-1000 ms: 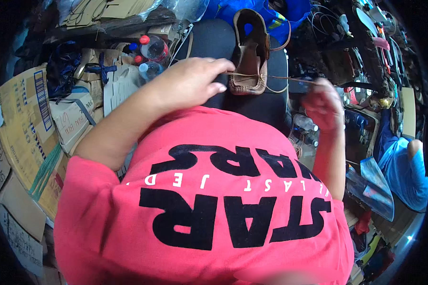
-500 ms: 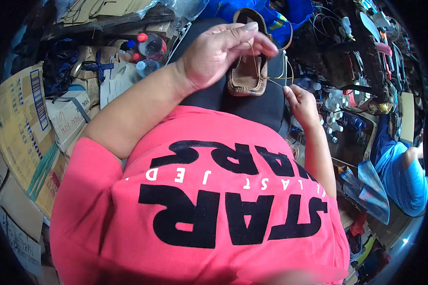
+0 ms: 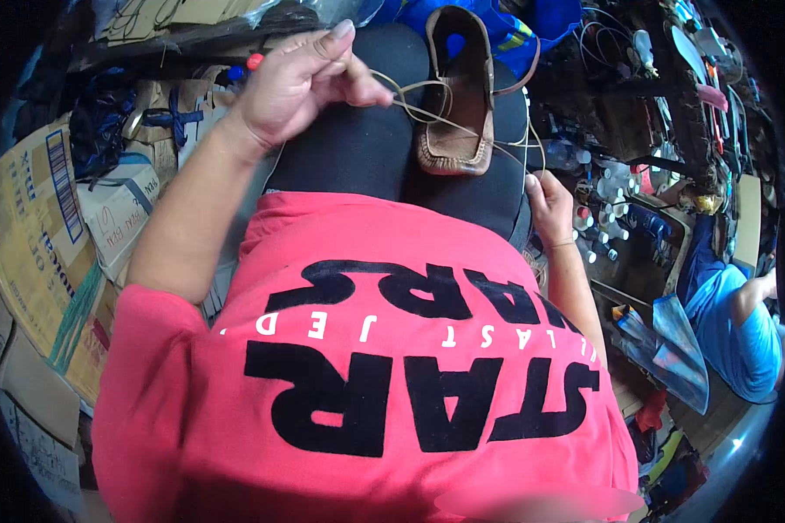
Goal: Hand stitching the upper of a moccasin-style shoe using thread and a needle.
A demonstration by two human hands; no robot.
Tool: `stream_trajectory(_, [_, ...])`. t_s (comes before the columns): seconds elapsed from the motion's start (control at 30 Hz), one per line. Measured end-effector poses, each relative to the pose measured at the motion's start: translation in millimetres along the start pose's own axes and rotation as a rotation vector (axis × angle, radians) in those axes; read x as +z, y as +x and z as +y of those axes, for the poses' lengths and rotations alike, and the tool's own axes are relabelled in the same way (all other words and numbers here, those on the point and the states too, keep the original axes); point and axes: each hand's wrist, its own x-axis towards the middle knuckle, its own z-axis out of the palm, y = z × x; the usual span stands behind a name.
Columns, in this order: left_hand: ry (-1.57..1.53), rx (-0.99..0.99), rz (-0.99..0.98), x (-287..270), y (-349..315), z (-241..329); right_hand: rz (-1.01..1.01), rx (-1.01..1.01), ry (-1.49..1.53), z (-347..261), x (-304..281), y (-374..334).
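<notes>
Across my thighs [image 3: 344, 135], between my two hands, lies the brown leather moccasin [image 3: 452, 144], its opening facing up. Its long axis runs away from my body, heel far, gathered toe toward me. From my left hand [image 3: 303, 83] the shoe lies just to the right; from my right hand [image 3: 551, 202] it lies to the left and a little farther out. The right hand is nearer the toe; the left sits level with the middle of the shoe, apart from it. My left fingers are curled on the pale thread [image 3: 433, 117], which slants over the opening to the edge near the toe. My right thumb and forefinger pinch what looks like another strand on the far side.

The leather strap [image 3: 527, 77] loops off the right edge, beside the blue bag [image 3: 554, 28]. I can't make out exactly where the thread enters the leather, nor whether either hand holds a needle. The sole is hidden underneath, and my right hand's other fingers are mostly tucked from sight.
</notes>
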Motion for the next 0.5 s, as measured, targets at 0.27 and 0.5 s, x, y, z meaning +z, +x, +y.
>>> stream_trajectory(0.27, [1.043, 0.389, 0.135, 11.2, 81.3, 2.0, 0.123, 0.9, 1.515, 12.3, -19.3, -6.5])
stream_trajectory(0.5, [1.201, 0.033, -0.228, 65.7, 127.5, -28.8, 0.24, 0.828, 0.865, 8.1, -38.1, -22.8])
